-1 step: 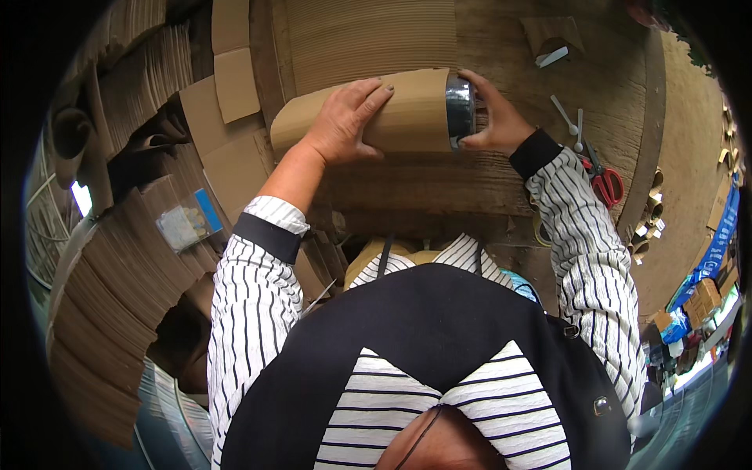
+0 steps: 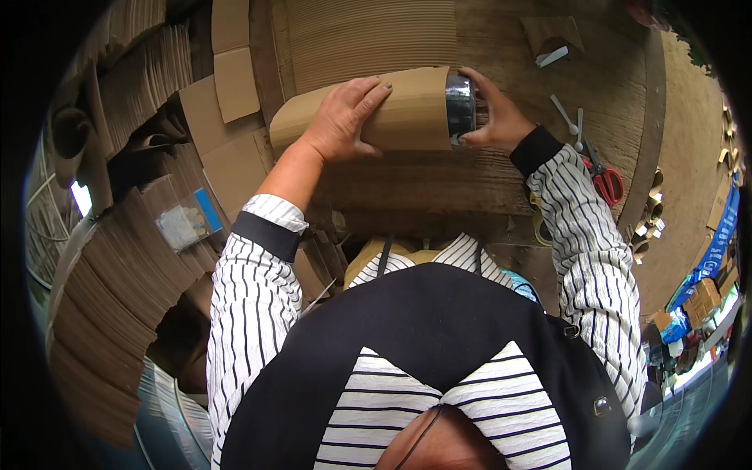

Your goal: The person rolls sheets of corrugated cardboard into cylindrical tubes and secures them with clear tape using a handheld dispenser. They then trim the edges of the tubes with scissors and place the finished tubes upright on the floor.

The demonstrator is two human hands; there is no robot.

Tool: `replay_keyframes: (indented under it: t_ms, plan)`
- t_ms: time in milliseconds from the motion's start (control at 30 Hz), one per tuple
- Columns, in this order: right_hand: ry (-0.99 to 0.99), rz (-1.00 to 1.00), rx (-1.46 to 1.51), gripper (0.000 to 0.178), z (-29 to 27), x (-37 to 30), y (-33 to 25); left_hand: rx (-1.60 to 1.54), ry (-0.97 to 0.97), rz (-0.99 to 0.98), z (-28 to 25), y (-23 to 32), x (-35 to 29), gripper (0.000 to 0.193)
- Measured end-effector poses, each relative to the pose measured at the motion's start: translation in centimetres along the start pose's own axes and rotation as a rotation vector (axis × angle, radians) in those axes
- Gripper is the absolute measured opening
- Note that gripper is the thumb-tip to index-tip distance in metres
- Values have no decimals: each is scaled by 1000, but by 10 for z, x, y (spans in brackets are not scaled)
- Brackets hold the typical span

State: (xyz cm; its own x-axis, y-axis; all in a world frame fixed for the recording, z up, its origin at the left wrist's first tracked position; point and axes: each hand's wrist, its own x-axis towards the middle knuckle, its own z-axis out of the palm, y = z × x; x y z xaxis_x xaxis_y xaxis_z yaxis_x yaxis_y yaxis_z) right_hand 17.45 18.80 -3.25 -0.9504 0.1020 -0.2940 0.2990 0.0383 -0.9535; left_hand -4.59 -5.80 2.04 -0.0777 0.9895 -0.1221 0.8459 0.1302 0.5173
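A brown corrugated cardboard sheet [image 2: 419,110] is curved around a dark, shiny cylinder [image 2: 460,106], which lies sideways over the wooden table. Only the right end of the cylinder shows; the cardboard hides the rest. My left hand [image 2: 345,117] lies over the cardboard, its fingers on top and the thumb on the near side. At the exposed end, my right hand [image 2: 500,113] grips the cylinder between thumb and fingers.
Ribbed cardboard [image 2: 372,35] covers the far middle of the wooden table [image 2: 501,180]. Red-handled scissors [image 2: 605,184], two white spoons [image 2: 576,121] and a white strip [image 2: 552,56] lie at the right. Stacks of cardboard [image 2: 117,290] crowd the left, with a clear packet [image 2: 186,222] on them.
Both hands and the wrapped cylinder are almost unmoved; my left hand and the cardboard have shifted very slightly to the left.
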Motion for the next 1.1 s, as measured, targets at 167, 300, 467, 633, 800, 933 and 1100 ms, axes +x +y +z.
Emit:
replay_keyframes:
  t_ms: [167,300,467,633,800,933,1100]
  plan:
    - [17,-80,-56,109,-2,-4,2,13,-5,10,4,-5,-2,117]
    - [61,-153,-118,109,1,-11,7,19,-1,15,5,-1,-3,117]
    - [75,-135,-86,107,2,-17,3,13,-7,0,6,-1,-6,115]
    - [74,-82,-87,107,1,-23,-3,10,-18,-9,7,-1,-7,115]
    - [68,-106,-101,108,0,-27,6,44,-110,-84,1,5,0,107]
    - [39,-126,-153,110,0,-29,5,82,-182,-215,15,19,29,86]
    - [46,-7,-455,112,-2,-20,-24,-76,-346,-296,13,24,75,78]
